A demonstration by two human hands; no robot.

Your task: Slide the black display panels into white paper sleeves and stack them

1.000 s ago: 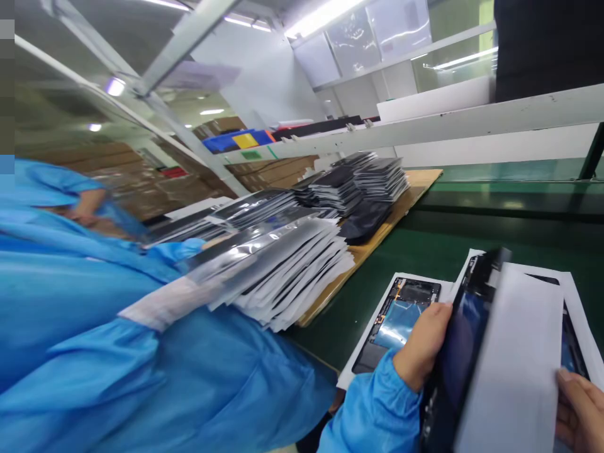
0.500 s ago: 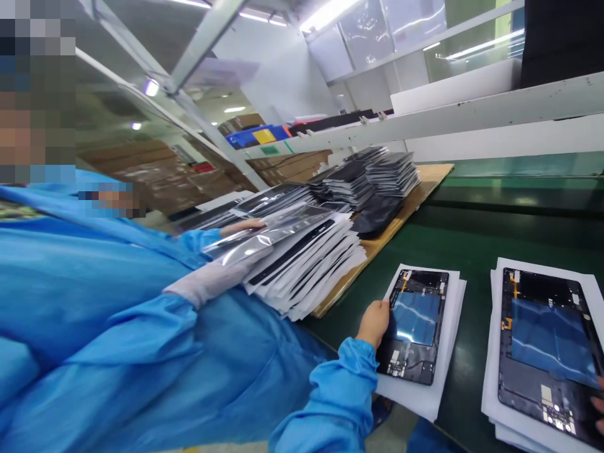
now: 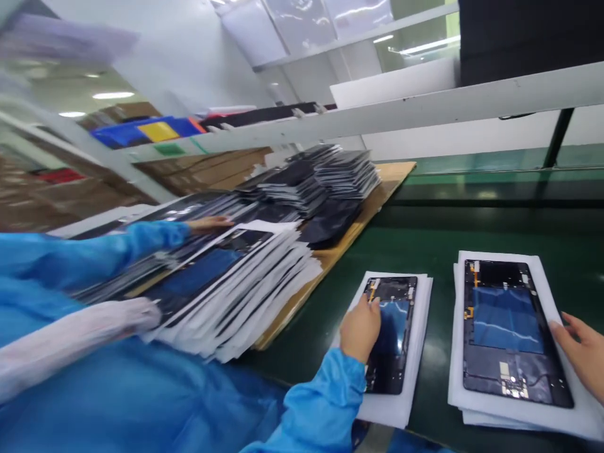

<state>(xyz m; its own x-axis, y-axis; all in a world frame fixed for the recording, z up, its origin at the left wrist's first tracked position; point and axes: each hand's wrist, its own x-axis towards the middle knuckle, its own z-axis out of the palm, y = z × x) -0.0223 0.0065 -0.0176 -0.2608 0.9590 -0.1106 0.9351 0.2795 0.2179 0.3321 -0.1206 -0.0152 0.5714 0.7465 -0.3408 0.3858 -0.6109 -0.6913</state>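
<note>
My left hand (image 3: 361, 328) is closed over the left edge of a tablet back housing (image 3: 392, 314). Its fingertips meet near the orange flex cable; anything pinched there is hidden. That housing lies open side up on white foam sheets (image 3: 401, 412), with a blue-filmed battery area in its middle. At the right, a second tablet housing (image 3: 512, 333) rests on its own foam sheets (image 3: 523, 415), also with orange flex cables. My right hand (image 3: 582, 352) reaches in from the right, fingers apart, one fingertip at this housing's right edge.
At left, a co-worker in blue handles a tall stack of housings between foam sheets (image 3: 264, 296). Further dark stacks (image 3: 346, 173) stand on a brown board (image 3: 394, 179). The bench (image 3: 434, 233) is green, and a metal shelf rail (image 3: 415, 104) crosses above.
The view has swung right. My left hand has shifted up along the left housing. My right hand has come further into view. The co-worker's hands have parted, and the clear sheet they held is gone.
</note>
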